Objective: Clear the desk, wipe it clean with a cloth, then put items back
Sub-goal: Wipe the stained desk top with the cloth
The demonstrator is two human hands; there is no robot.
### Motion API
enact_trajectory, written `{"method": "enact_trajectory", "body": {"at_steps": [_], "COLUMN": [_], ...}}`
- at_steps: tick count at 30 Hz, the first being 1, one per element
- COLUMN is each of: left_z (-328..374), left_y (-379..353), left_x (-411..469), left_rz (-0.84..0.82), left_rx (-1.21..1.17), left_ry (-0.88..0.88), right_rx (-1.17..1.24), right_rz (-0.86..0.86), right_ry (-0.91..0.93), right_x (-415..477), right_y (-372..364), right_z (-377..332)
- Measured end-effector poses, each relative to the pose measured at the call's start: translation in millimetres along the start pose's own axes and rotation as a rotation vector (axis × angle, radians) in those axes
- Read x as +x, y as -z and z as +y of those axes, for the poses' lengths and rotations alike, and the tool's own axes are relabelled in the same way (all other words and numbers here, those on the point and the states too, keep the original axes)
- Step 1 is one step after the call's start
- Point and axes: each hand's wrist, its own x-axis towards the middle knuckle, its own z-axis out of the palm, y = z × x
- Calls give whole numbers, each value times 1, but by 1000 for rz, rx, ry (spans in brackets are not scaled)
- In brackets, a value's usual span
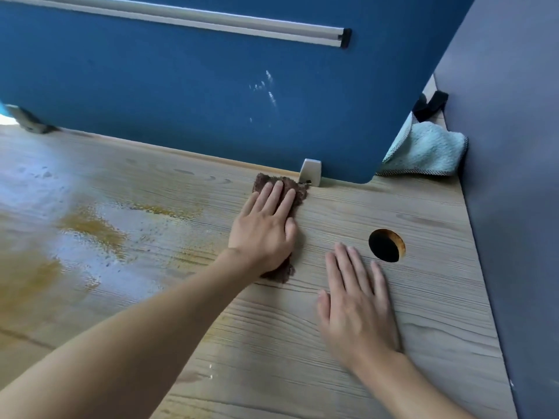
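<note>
My left hand (264, 225) lies flat with straight fingers on a dark brown cloth (301, 190), pressing it onto the wooden desk (211, 313) near the back edge. The cloth shows past the fingertips and below the wrist. My right hand (358, 303) rests flat on the bare desk, fingers straight, just left of and below a round cable hole (386, 245). A wet, glossy film with yellowish streaks (90, 228) covers the desk's left half.
A blue partition panel (181, 86) stands along the desk's back edge, held by a white clamp (310, 172). A grey side panel (514, 176) closes the right. A light teal towel (429, 149) lies folded in the back right corner, behind the blue panel.
</note>
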Motion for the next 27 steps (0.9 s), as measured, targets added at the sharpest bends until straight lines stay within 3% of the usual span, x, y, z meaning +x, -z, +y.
{"method": "enact_trajectory", "body": {"at_steps": [6,8,12,15,20,22,25,27], "left_z": [-2,-10,-10,-1,-5,-9,0,11], "left_y": [3,3,2,3,5,4,2,0], "left_x": [-64,-34,19,-3,-59,-36,12,19], "left_rz": [-113,-65,-4,-22,-126,-93,-14,-3], "left_rx": [-56,-13,-22,4,-35,-17,-11,-20], "left_ry": [-513,-406,31,-43,-504,-402,-54,10], "right_rx": [-4,0,-5,-5,-3,-3,-15,-17], "right_rz": [-12,-10,0,-13,-18,-13,-17,-11], "right_ry": [6,7,5,2,3,3,6,2], "right_x": [0,1,1,0,1,2,1,1], "right_y": [3,2,2,2,5,5,4,3], "right_z": [-1,-1,-1,-2,-3,-3,-2,-2]}}
